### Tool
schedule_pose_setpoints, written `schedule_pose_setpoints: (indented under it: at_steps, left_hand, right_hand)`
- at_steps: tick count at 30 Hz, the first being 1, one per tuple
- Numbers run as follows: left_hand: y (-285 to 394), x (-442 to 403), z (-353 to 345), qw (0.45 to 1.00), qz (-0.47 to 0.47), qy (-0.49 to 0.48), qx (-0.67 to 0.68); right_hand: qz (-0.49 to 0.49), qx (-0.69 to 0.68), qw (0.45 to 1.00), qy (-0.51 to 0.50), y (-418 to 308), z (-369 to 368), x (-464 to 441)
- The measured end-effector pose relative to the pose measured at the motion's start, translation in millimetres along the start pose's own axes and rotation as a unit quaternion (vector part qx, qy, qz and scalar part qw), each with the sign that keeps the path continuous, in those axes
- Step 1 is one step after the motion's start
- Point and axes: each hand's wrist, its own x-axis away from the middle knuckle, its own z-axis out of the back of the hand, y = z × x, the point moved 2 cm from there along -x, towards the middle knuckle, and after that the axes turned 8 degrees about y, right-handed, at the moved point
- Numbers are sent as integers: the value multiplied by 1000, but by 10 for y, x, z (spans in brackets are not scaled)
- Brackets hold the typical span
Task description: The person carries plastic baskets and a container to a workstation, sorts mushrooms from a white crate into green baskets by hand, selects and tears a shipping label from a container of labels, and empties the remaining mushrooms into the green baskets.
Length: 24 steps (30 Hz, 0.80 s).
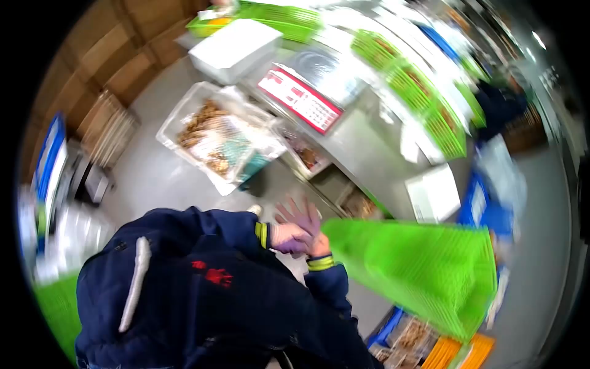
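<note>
My right hand (299, 215) is raised with its fingers spread, and a thin purple tint on it looks like a disposable glove. Across its wrist lies my left hand (287, 234), fingers closed at a bunched purple glove (292, 246). The two hands touch in front of my dark jacket. Blur hides which parts of the glove cover which hand. Just right of the hands stands a tall bright green plastic basket (405, 264).
A white crate (175, 132) of brown food pieces stands ahead on the left. The steel table (369, 160) carries a red-and-white sign (299, 98), a white box (236, 49) and green baskets (412, 86). Another person (501, 104) is at the far right. Orange baskets (442, 353) sit low right.
</note>
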Motion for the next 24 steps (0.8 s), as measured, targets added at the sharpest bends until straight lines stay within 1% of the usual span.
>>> schedule_pose_setpoints:
  at_steps: [1, 2, 3, 4, 5, 6, 7, 8, 9, 10, 11, 13, 14, 15, 17, 18, 19, 20, 21, 23, 24]
  left_hand:
    - [97, 103, 26, 997, -50, 34, 47]
    - [5, 147, 59, 996, -65, 48, 34]
    - [39, 232, 119, 995, -59, 84, 1]
    - [-8, 271, 170, 989, -72, 114, -53]
    - [-35, 327, 234, 979, -100, 132, -120]
    - [-86, 521, 137, 973, -117, 162, -112]
    - [-184, 641, 142, 968, -107, 187, -129]
    - [-203, 783, 137, 971, -111, 183, -104]
    - [-219, 944, 151, 975, -118, 173, -78]
    - [-259, 1098, 189, 980, -110, 158, -54]
    - [-391, 1231, 208, 972, -134, 192, -11]
    - [-598, 1598, 332, 970, -111, 216, -4]
    - [-427, 1892, 403, 969, -95, 229, 0]
    - [-363, 2128, 484, 978, -49, 196, -42]
    - [-478, 2624, 682, 965, -102, 233, -57]
    - [-532, 2881, 809, 958, -127, 247, -67]
    - [-578, 3131, 940, 951, -144, 262, -78]
    - [-616, 3368, 1049, 945, -158, 274, -88]
    - [-649, 3616, 1151, 936, -171, 289, -100]
    - [-685, 4036, 1339, 920, -201, 316, -118]
    - [-693, 4253, 1433, 911, -211, 330, -128]
  right_hand:
    - [39, 229, 971, -50, 12, 19, -31]
    - [42, 215, 975, 35, 87, 83, -61]
    - [50, 205, 969, 127, 147, 179, -60]
    - [-6, 74, 976, 207, 282, 863, -305]
    - [-49, 77, 945, 314, 357, 570, -366]
    - [-89, 68, 902, 416, 425, 216, -438]
    - [-130, 64, 909, 390, 615, 643, -550]
    - [-171, 62, 914, 363, 806, 1074, -667]
    - [-115, 254, 929, 245, 925, 1138, -791]
    - [-52, 429, 895, 115, 1049, 1145, -889]
    - [15, 577, 816, -25, 1194, 981, -969]
    - [84, 696, 689, -182, 1576, 563, -1140]
    - [98, 653, 742, -117, 1754, -169, -1118]
    - [103, 667, 722, -150, 1992, -333, -1214]
    - [116, 688, 683, -215, 2466, -662, -1408]
    - [4, 598, 792, -125, 2707, -631, -1475]
    - [-110, 487, 866, -28, 2933, -618, -1566]
    - [-183, 449, 872, 67, 3139, -1091, -1592]
    - [-184, 423, 887, 31, 3371, -1220, -1621]
    - [-190, 442, 877, -14, 3802, -1546, -1849]
    - [-213, 350, 911, 56, 4029, -1725, -2011]
